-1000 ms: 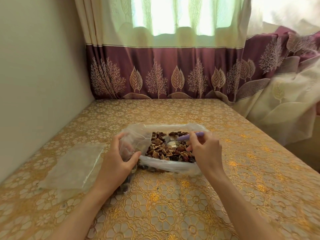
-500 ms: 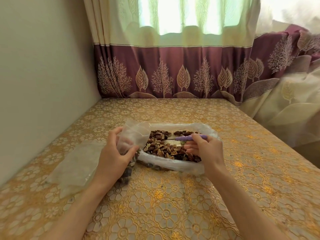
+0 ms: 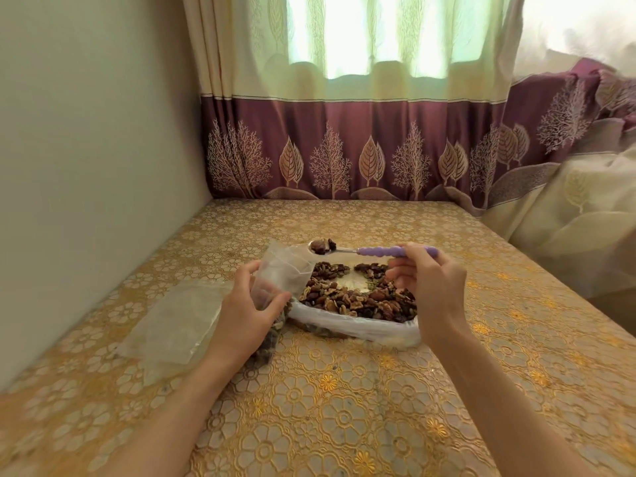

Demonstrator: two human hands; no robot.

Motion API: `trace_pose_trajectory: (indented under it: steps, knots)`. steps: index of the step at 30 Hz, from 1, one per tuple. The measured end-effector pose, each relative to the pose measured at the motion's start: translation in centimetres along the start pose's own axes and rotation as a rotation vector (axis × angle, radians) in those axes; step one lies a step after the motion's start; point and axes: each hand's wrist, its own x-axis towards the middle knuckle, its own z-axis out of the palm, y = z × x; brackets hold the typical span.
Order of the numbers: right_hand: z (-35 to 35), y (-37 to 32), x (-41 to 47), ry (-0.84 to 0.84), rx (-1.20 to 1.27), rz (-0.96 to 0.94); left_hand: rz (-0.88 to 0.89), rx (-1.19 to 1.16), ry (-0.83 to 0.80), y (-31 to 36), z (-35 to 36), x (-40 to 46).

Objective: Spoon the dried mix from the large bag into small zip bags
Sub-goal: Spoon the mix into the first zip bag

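The large clear bag [image 3: 358,327] lies open on the table, full of brown dried mix [image 3: 358,299]. My right hand [image 3: 428,287] pinches the purple handle of a metal spoon [image 3: 378,250]. The spoon is level above the bag, and its bowl carries a small heap of mix. My left hand [image 3: 246,309] grips a small zip bag [image 3: 285,270] at the large bag's left end. Its mouth is up and sits just under the spoon's bowl. Dark pieces show in its lower part below my hand.
A stack of flat small zip bags [image 3: 172,321] lies on the table to the left, close to the wall. The gold flowered tablecloth [image 3: 344,407] covers the table. Curtains [image 3: 344,160] hang behind and drape over the right side.
My right hand has lifted the spoon out of the mix and carried it, loaded, up and left to the small bag's mouth. My left hand has kept its grip on the small bag.
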Motion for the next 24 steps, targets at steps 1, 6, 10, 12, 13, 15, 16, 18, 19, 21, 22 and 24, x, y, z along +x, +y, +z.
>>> trace_pose_trajectory:
  steps: [1,6,10,12,13,15,16,18,19,21,22,24]
  knots:
    - [0.1,-0.4,-0.1,-0.008,0.017,-0.008,0.0,0.0,-0.001,0.0,0.0,0.0]
    - [0.8,-2.0,-0.8,-0.082,0.089,-0.019,-0.021,0.006,0.001,-0.1,0.0,0.0]
    - [1.5,-2.3,-1.8,-0.22,0.001,-0.116,-0.04,-0.017,0.002,-0.3,0.0,0.1]
    - [1.7,-2.2,-2.0,-0.283,-0.036,-0.153,-0.045,-0.017,0.0,-0.4,0.0,0.1]
    - [1.8,-2.1,-2.0,-0.309,-0.047,-0.16,-0.049,-0.01,-0.005,-0.4,0.0,0.2]
    - [1.8,-1.9,-1.9,-0.351,-0.054,-0.164,-0.059,-0.004,-0.009,-0.6,0.0,0.2]
    - [1.7,-1.9,-1.9,-0.368,-0.055,-0.167,-0.066,-0.007,-0.012,-0.6,0.1,0.3]
    - [1.4,-1.7,-1.7,-0.4,-0.064,-0.173,-0.073,-0.018,-0.016,-0.7,0.2,0.3]
    - [1.2,-1.6,-1.7,-0.414,-0.064,-0.171,-0.073,-0.022,-0.017,-0.8,0.2,0.3]
    - [0.7,-1.5,-1.5,-0.419,-0.035,-0.149,-0.074,-0.008,-0.018,-0.8,0.2,0.3]
    - [0.4,-1.4,-1.4,-0.405,-0.01,-0.131,-0.074,0.005,-0.02,-0.7,0.2,0.3]
    - [-0.2,-1.3,-1.1,-0.339,0.04,-0.092,-0.073,0.02,-0.03,-0.6,0.2,0.2]
